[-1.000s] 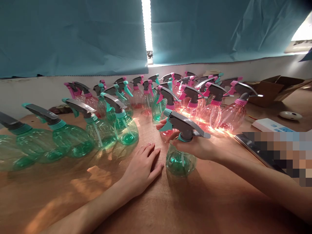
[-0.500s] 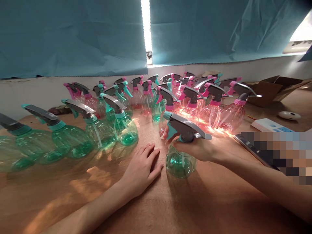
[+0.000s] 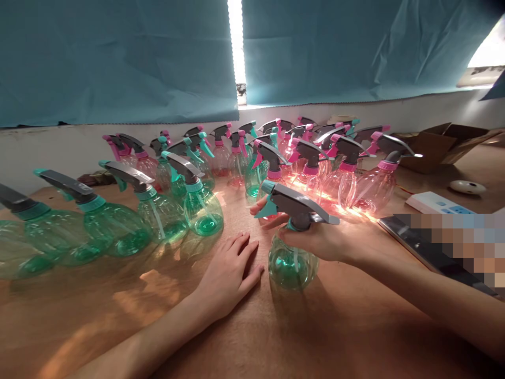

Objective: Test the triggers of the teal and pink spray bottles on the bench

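Note:
My right hand is around the neck of a clear green spray bottle that stands upright on the table. Its thumb side crosses the near side of the neck, while the fingertips stick out beyond the turquoise trigger; the rest of the fingers are partly hidden by the spray head. The bottle's grey spray head has a turquoise nozzle pointing left. Just left of this bottle, my left hand lies flat on the wooden table, fingers spread, holding nothing. Nearest beyond it is another green spray bottle.
Several green bottles form a row on the left. Pink spray bottles crowd the back and right, mixed with green ones. Further right are a white power strip, a dark flat device, a white mouse and a cardboard box.
The fingers of my right hand have straightened outward past the trigger. The spray head has shifted slightly left, with the bottle's base in place. My left hand has stayed still.

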`<state>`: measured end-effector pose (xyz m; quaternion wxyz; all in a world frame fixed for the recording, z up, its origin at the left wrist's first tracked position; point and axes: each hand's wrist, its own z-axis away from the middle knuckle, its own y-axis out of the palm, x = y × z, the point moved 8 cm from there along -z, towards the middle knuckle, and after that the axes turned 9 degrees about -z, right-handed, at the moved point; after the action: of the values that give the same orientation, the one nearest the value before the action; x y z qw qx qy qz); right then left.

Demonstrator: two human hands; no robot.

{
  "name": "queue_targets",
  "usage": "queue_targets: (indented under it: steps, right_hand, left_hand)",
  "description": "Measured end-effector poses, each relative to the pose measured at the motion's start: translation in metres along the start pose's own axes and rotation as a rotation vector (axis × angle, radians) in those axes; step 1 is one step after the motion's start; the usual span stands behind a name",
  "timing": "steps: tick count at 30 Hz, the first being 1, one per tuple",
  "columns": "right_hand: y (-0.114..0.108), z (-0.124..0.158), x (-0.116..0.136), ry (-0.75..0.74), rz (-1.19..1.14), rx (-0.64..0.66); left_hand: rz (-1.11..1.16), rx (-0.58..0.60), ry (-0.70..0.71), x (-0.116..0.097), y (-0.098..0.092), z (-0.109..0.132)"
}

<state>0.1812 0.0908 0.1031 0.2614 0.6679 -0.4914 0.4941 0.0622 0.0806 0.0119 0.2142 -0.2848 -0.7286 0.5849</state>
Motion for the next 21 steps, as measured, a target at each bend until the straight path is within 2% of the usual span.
queue_targets:
  steps: [7, 21]
  right_hand:
    - [-0.001, 0.004, -0.008, 0.013, -0.062, -0.01]
    - [-0.001, 0.005, -0.011, 0.005, -0.063, 0.008]
  left_hand:
    - [0.026, -0.03, -0.006, 0.001, -0.002, 0.0]
    - [0.023, -0.01, -0.015, 0.001, -0.003, 0.0]
